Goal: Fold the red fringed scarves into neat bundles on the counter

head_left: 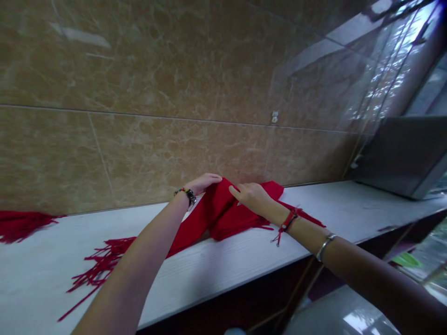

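1. Apparently, the step in hand is handling a fold of a red fringed scarf (223,209), its cloth raised to a peak between the two hands.
2. The left hand (202,183) pinches the scarf's far edge at that peak; the fingers behind the cloth are hidden.
3. The right hand (254,197), just to the right, curls over the cloth and seems to pinch it too, its thumb pointing left; how deep the hold goes cannot be told.
4. The next move, as a judgement, calls for both hands to keep the layers together and the edges even, since loose strands could catch in a fold.
5. The scarf lies on a white tabletop (195,274), close to the marbled tile wall (167,144).
6. Its long axis slants from near left to far right: one fringe (96,263) points near left, beyond the left forearm, while red strands (310,218) trail right past the right wrist. Whether those belong to the same piece is unclear.
7. Another red fringed cloth (21,225) lies at far left, well apart, its strands pointing right.
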A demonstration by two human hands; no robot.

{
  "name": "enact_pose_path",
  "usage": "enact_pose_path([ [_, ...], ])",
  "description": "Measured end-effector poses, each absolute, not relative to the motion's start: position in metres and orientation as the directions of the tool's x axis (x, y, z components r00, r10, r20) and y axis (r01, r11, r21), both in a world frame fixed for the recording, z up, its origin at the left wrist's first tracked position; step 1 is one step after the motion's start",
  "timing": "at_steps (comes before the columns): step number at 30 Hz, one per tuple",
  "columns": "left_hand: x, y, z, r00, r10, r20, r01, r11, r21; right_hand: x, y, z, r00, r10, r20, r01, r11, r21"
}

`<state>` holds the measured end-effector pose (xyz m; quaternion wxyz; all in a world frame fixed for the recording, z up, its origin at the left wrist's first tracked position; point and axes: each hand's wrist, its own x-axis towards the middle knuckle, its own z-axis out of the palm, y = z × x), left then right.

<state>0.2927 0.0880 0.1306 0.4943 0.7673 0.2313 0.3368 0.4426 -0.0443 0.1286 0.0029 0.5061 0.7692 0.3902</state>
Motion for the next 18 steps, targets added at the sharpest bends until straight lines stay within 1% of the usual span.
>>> enact_pose_path([
  [3,0.332,0.096,0.119,0.755,0.643,0.126,0.163,-0.370,0.914,0.477,-0.040,0.114,-0.464,0.805,0.369,0.775,0.168,0.609],
  [6,0.362,0.104,0.098,0.757,0.651,0.053,0.285,-0.402,0.870,0.502,-0.033,0.089,-0.432,0.839,0.329,0.793,0.180,0.583],
  [9,0.381,0.112,0.074,0.741,0.671,0.024,0.387,-0.456,0.802,0.519,-0.025,0.061,-0.395,0.874,0.282,0.821,0.198,0.535],
  [13,0.392,0.115,0.049,0.744,0.668,-0.020,0.498,-0.533,0.684,0.535,-0.019,0.027,-0.364,0.891,0.270,0.859,0.209,0.467],
  [15,0.394,0.114,0.041,0.755,0.655,-0.031,0.528,-0.579,0.622,0.541,-0.019,0.014,-0.353,0.894,0.278,0.875,0.210,0.435],
  [18,0.392,0.107,0.034,0.758,0.652,0.000,0.548,-0.636,0.544,0.547,-0.019,0.001,-0.314,0.905,0.287,0.902,0.190,0.388],
])
